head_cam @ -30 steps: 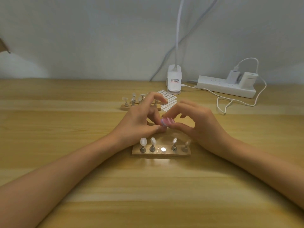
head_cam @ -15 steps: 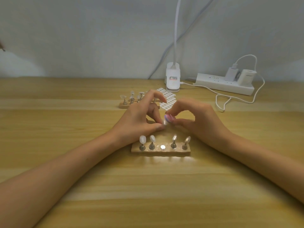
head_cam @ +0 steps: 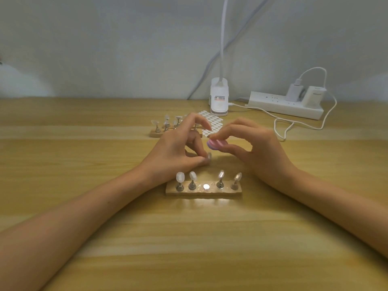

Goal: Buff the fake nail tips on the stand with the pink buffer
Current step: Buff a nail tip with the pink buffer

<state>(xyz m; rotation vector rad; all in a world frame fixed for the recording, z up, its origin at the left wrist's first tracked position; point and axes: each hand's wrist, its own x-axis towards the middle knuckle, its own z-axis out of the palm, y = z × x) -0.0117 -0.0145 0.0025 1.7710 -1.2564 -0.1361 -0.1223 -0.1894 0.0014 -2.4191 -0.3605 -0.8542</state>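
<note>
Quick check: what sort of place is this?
Probably a home nail-craft desk, not a salon: a wooden table against a plain wall, a nail tip stand, and a clip lamp beside a power strip.

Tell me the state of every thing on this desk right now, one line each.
left hand: pinches loose nail tip.
loose nail tip: off the stand, between thumb and finger.
right hand: grips pink buffer.
pink buffer: raised beside that tip; contact unclear.
near stand: four tips mounted, middle slot empty.
far stand: tips mounted, partly hidden.
power strip: two adapters plugged in.
</note>
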